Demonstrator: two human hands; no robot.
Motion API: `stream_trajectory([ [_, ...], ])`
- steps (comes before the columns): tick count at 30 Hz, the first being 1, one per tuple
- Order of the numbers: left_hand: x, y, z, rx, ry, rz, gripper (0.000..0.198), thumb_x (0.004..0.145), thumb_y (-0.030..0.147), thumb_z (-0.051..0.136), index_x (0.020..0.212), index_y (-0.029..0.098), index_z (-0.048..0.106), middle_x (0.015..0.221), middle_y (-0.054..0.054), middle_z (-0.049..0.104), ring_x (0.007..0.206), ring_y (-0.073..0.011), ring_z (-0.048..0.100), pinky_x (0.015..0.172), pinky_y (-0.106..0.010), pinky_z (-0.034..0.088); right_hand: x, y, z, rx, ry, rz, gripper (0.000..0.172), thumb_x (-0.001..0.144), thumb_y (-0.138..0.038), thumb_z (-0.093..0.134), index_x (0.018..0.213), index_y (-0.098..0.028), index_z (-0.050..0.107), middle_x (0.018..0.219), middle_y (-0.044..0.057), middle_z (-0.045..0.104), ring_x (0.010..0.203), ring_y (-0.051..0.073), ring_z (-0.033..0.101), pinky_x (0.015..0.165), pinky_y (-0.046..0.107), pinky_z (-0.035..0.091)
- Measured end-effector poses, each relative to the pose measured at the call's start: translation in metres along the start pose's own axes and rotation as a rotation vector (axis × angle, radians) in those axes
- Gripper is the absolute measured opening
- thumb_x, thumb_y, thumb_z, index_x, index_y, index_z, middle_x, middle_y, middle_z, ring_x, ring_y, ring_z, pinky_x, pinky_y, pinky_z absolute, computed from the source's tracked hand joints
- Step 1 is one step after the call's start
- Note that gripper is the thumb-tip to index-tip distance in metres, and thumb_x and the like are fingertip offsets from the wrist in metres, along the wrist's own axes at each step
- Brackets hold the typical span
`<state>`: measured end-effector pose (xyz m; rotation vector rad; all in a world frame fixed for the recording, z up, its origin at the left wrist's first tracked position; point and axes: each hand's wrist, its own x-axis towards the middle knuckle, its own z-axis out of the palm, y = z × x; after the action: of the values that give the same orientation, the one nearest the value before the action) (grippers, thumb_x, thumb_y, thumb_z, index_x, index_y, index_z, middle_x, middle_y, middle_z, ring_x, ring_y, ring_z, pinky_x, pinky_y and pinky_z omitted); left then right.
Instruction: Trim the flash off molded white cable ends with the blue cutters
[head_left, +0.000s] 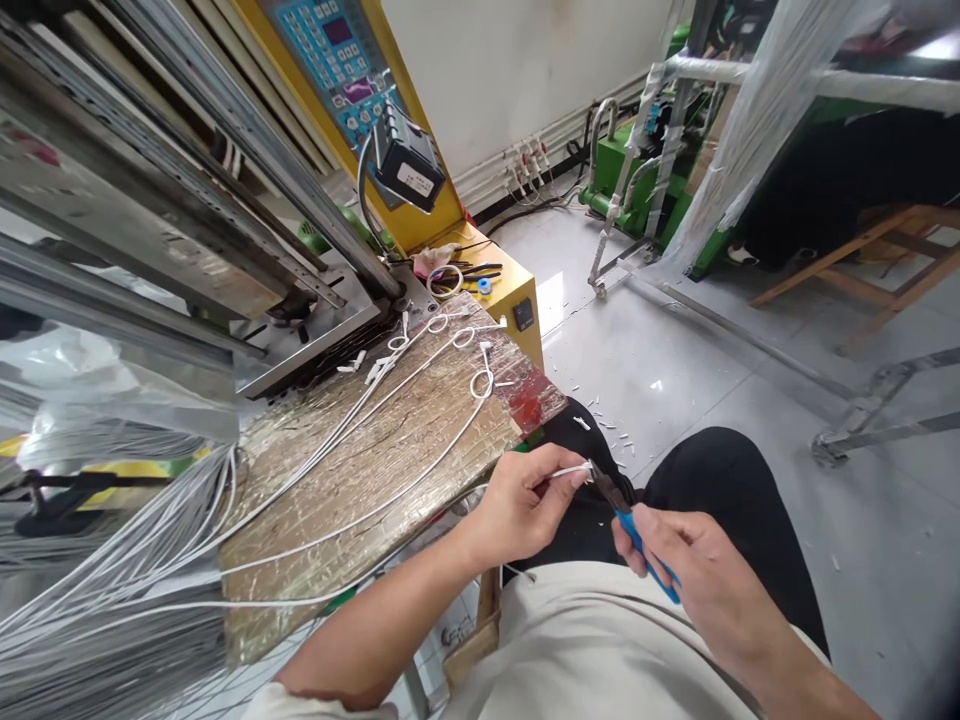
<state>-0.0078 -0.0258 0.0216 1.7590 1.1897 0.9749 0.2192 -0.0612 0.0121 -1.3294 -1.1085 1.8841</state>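
Note:
Between the thumb and fingers of my left hand (pixel 525 505) is pinched the end of a white cable (pixel 568 471). My right hand (pixel 686 560) is wrapped round the blue handles of a pair of cutting pliers (pixel 616 495). The jaws of the pliers meet the small white tip of the cable, just past my left fingertips, above my lap. Whether the jaws are fully closed is too small to tell. On the worn board (pixel 390 440) to the left lie several white cables with looped ends and small connectors (pixel 486 348).
At the left stands a machine with metal columns (pixel 270 150). A yellow control cabinet (pixel 517 280) with a keypad panel (pixel 341 60) rises behind the board. White scraps (pixel 600 420) litter the floor. A wooden stool (pixel 885 250) and a wrapped metal frame (pixel 727 170) stand at the right.

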Motion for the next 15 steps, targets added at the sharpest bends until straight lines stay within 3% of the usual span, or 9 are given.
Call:
stream_trajectory([
  [4,0.000,-0.007,0.010,0.149,0.146,0.222,0.010,0.097,0.014,0.063,0.104,0.014,0.071,0.067,0.002,0.061,0.056,-0.0071,0.045,0.056,-0.022,0.035,-0.004,-0.008,0.008,0.488,-0.046,0.229,0.053,0.088,-0.059,0.075,0.065,-0.016,0.055,0.086,0.011,0.065,0.068,0.015,0.051,0.061,0.029,0.045],
  [7,0.000,-0.011,0.016,0.162,0.186,0.233,0.009,0.097,0.012,0.062,0.101,0.015,0.069,0.066,0.003,0.058,0.056,-0.0076,0.046,0.057,-0.023,0.035,-0.004,-0.012,0.012,0.715,-0.038,0.357,0.056,0.086,-0.059,0.077,0.062,-0.017,0.048,0.086,0.010,0.064,0.067,0.013,0.050,0.056,0.026,0.045],
  [11,-0.002,-0.012,0.018,0.100,0.160,0.134,0.008,0.099,0.015,0.061,0.098,0.017,0.069,0.064,0.004,0.051,0.054,-0.0071,0.042,0.055,-0.023,0.034,-0.004,-0.016,0.013,0.763,-0.025,0.351,0.056,0.087,-0.053,0.077,0.060,-0.016,0.045,0.088,0.009,0.063,0.068,0.011,0.049,0.057,0.023,0.045],
  [15,-0.006,-0.015,0.020,0.137,0.167,0.165,0.008,0.099,0.016,0.060,0.098,0.018,0.068,0.063,0.005,0.048,0.054,-0.0078,0.040,0.056,-0.025,0.032,-0.005,-0.022,0.013,0.748,-0.025,0.372,0.058,0.089,-0.056,0.074,0.061,-0.017,0.042,0.088,0.010,0.060,0.067,0.011,0.045,0.055,0.023,0.041],
])
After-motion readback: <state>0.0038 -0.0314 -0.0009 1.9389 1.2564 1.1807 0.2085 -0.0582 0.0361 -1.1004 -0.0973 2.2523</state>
